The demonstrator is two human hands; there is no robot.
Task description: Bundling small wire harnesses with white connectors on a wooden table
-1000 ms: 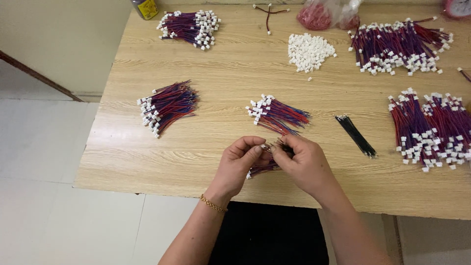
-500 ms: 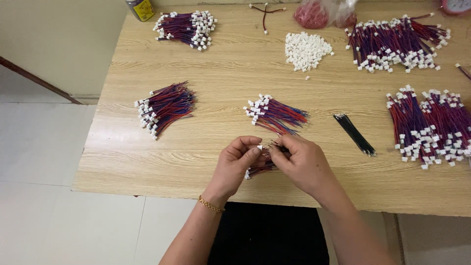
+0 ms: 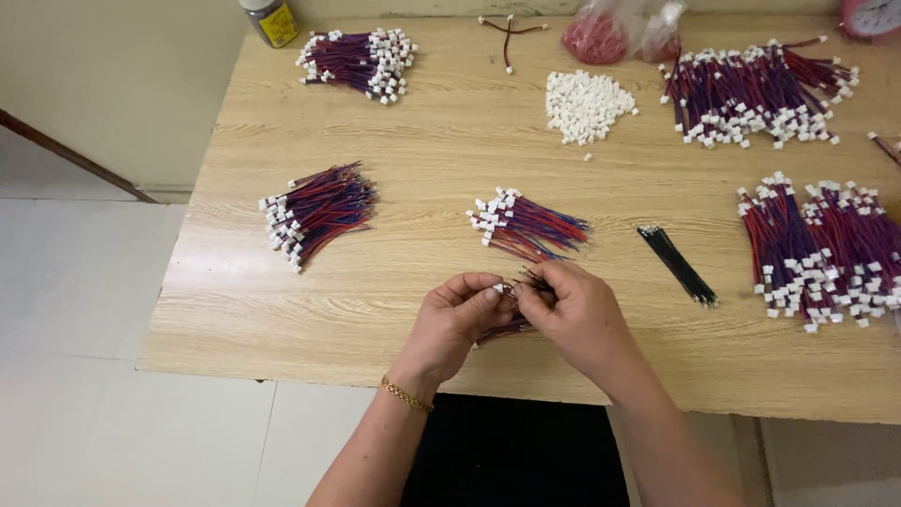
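1. The left hand [image 3: 457,314] and right hand [image 3: 570,310] meet near the bench's [image 3: 450,160] front edge, fingers pinched on a small wire bundle [image 3: 502,329].
2. The bundle lies between both hands, running left-right.
3. A loose wire pile [image 3: 526,223] lies just behind them.

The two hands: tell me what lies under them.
Under the left hand and right hand, red-and-blue wires poke out on the wooden table. Their full length is covered.

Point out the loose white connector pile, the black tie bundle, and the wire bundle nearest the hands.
white connector pile [image 3: 587,103], head view, centre of the heap.
black tie bundle [image 3: 678,266], head view, middle of its length.
nearest wire bundle [image 3: 535,225], head view, on the red and blue wires.
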